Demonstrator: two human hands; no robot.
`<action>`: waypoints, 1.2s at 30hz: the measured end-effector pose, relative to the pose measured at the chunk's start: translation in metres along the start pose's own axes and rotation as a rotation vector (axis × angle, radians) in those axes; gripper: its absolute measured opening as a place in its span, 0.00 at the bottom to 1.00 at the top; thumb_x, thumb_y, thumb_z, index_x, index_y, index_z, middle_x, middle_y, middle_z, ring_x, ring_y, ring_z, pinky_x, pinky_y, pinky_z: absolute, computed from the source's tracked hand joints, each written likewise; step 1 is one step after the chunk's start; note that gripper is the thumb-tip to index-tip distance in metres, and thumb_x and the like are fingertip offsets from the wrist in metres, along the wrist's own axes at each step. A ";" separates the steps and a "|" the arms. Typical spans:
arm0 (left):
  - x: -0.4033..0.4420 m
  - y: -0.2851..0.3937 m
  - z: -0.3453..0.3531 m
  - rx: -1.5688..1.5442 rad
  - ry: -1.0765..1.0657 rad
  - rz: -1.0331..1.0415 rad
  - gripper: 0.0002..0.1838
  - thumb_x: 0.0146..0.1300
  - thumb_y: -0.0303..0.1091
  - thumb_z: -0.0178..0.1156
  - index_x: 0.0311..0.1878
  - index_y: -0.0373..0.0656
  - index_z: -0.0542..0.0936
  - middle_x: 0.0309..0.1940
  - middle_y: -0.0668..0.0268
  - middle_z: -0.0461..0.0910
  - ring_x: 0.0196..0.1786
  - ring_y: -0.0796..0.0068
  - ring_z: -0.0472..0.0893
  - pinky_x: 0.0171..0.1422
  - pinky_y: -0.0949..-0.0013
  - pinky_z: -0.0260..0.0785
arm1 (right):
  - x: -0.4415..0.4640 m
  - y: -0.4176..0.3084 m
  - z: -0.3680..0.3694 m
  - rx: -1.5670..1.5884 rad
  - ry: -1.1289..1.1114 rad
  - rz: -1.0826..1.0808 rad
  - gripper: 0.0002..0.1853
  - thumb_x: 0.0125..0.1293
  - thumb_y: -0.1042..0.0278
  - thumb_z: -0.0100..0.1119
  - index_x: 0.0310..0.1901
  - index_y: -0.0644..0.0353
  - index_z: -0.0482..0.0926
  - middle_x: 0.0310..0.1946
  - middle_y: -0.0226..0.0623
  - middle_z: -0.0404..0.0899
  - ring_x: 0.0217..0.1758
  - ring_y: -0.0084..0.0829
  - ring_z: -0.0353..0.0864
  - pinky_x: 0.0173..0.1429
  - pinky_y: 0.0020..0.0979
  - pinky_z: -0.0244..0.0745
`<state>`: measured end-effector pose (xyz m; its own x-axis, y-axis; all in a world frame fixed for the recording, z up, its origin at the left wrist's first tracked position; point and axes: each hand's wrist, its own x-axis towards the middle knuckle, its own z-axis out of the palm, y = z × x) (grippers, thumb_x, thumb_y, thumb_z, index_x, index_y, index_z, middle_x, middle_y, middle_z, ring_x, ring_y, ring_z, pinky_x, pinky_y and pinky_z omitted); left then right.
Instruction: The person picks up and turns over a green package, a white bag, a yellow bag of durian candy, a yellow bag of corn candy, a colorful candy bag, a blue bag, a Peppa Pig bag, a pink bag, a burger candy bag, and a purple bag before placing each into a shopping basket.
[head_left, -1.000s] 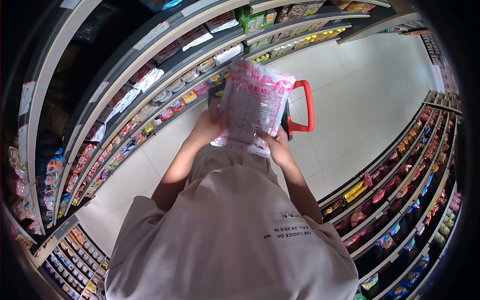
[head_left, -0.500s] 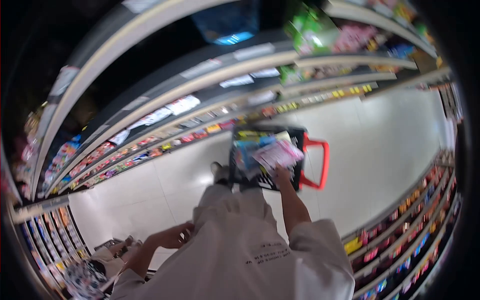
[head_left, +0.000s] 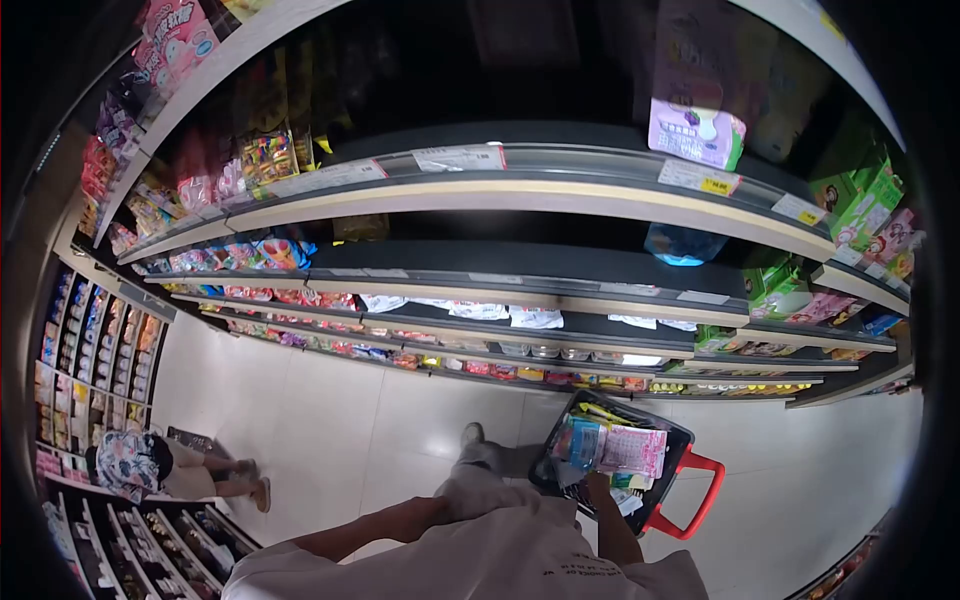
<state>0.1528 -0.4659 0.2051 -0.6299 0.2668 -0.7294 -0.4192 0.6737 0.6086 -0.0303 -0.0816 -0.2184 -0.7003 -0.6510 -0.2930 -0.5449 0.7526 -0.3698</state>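
Observation:
My right hand [head_left: 598,487] is over the near side of a black shopping basket [head_left: 682,432] with a red handle [head_left: 716,492]. Just beyond its fingers, a pink and white packet [head_left: 636,450] lies on top of the contents. Beside that packet is a blue package [head_left: 582,440], and a yellow one [head_left: 600,412] sits along the far rim. The right fingers are dark and partly hidden, so their grip cannot be made out. My left hand [head_left: 428,508] hangs by my left thigh, away from the goods, its fingers not clearly visible.
A long shelf unit [head_left: 560,195] with several tiers of bagged snacks runs across the front. Another person [head_left: 140,465] in a patterned top is at the left, near a dark basket [head_left: 195,440]. More stocked shelves [head_left: 95,350] line the left side. Pale tiled floor [head_left: 330,400] lies between.
My view has swung up and left, showing more of the shelves. The basket now appears lower and further right, with the pink packet lying flat in it. My left hand has shifted against my thigh.

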 end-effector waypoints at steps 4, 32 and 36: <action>-0.014 -0.056 -0.039 -0.125 -0.001 0.164 0.24 0.63 0.43 0.51 0.58 0.40 0.65 0.44 0.58 0.76 0.51 0.61 0.75 0.54 0.61 0.66 | 0.038 -0.086 -0.075 1.417 -0.021 0.759 0.04 0.60 0.67 0.55 0.33 0.57 0.76 0.24 0.35 0.78 0.27 0.31 0.80 0.28 0.30 0.73; -0.026 -0.253 -0.203 -0.138 0.550 0.086 0.16 0.63 0.45 0.56 0.39 0.39 0.77 0.28 0.52 0.80 0.35 0.54 0.81 0.40 0.59 0.71 | 0.273 -0.665 -0.590 0.417 0.928 -0.175 0.32 0.47 0.64 0.71 0.48 0.74 0.66 0.34 0.53 0.77 0.40 0.49 0.78 0.46 0.39 0.74; -0.030 -0.249 -0.221 -0.178 0.644 0.183 0.14 0.63 0.42 0.57 0.39 0.38 0.76 0.23 0.54 0.77 0.29 0.61 0.79 0.35 0.63 0.69 | 0.282 -0.654 -0.593 0.615 0.999 -0.338 0.24 0.45 0.63 0.73 0.40 0.71 0.74 0.34 0.51 0.78 0.36 0.46 0.80 0.45 0.37 0.74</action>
<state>0.1320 -0.7938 0.1440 -0.9402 -0.1342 -0.3131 -0.3359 0.5185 0.7864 -0.1445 -0.6986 0.4635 -0.7596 -0.2382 0.6052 -0.6487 0.2109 -0.7312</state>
